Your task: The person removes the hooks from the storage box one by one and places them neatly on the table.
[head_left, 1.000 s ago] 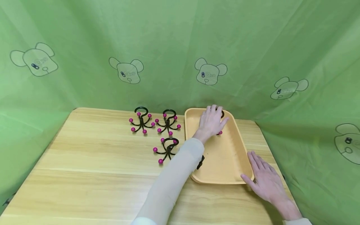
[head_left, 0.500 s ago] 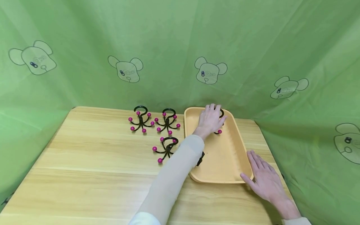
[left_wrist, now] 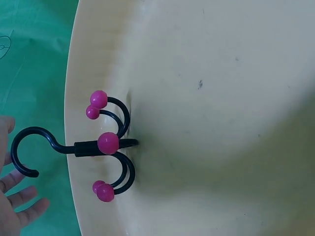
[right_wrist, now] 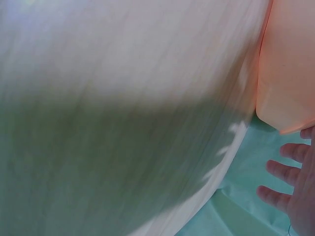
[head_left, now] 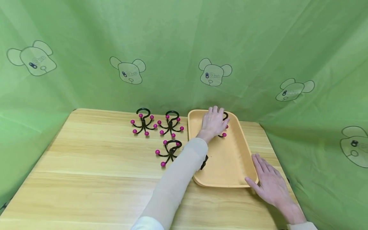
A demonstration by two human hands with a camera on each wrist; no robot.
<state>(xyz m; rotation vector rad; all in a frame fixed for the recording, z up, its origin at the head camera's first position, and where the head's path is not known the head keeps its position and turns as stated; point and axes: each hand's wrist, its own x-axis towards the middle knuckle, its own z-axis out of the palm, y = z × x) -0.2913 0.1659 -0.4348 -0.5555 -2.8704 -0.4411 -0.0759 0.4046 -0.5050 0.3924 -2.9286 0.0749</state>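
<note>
In the head view my left hand [head_left: 213, 123] is over the far end of a peach-coloured tray [head_left: 227, 166], beside a black multi-arm hanger hook with pink ball tips. In the left wrist view this hanger hook [left_wrist: 86, 148] stands inside the tray near its wall, curved end up. The left fingers [left_wrist: 22, 196] are spread near that curved end, not curled round it. My right hand [head_left: 270, 183] rests straight-fingered against the tray's near right corner. Matching hanger hooks stand left of the tray: one [head_left: 143, 123], a second [head_left: 170, 125] and a nearer third [head_left: 171, 151], partly behind the left sleeve.
A wooden table [head_left: 86, 179] carries everything. Green cloth [head_left: 172, 38] with printed mouse heads hangs behind and at both sides. The left sleeve [head_left: 175, 185] crosses the tray's left rim. A small dark item [head_left: 204, 162] shows beside that sleeve.
My left hand has shifted slightly left, and more of the hanger hook in the tray shows beside it. The right hand stays at the tray's corner. The table hooks stand as before.
</note>
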